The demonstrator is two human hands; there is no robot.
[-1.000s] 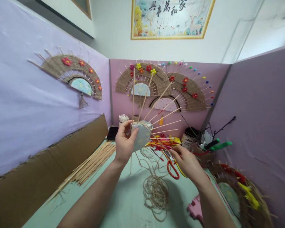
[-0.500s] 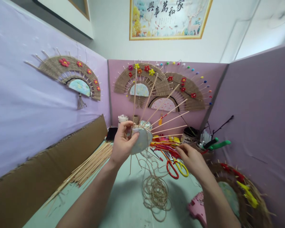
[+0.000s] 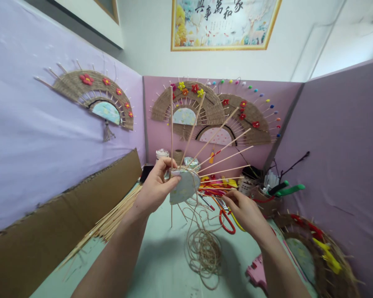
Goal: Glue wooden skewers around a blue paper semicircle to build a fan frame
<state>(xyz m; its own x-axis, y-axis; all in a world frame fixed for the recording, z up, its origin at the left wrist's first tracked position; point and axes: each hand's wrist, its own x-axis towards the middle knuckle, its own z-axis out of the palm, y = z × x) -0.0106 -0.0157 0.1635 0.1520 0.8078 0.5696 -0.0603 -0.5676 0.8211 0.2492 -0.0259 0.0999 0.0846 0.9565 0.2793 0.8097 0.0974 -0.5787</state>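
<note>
My left hand (image 3: 158,182) pinches the left edge of a pale patterned half-round piece (image 3: 185,187), thumb in front. Thin wooden sticks (image 3: 219,132) spread from it upward and to the right, and two short ends stick out below. Twine is wound along its upper edge, and a strand runs down to a loose coil of twine (image 3: 204,251) on the table. My right hand (image 3: 240,205) is right of the piece, fingertips pinched at the end of a low stick or strand; which one is too small to tell.
A bundle of sticks (image 3: 116,215) lies left by a cardboard strip (image 3: 65,215). Red-handled scissors (image 3: 226,221) lie behind the coil, a pink glue gun (image 3: 257,271) at front right. A decorated woven fan (image 3: 317,256) and a tool holder (image 3: 265,198) stand right. Fans (image 3: 186,97) hang behind.
My right hand has moved slightly left, closer to the piece. My left hand and the piece have shifted a little left, and the leftmost stick stands more upright. The view has shifted slightly.
</note>
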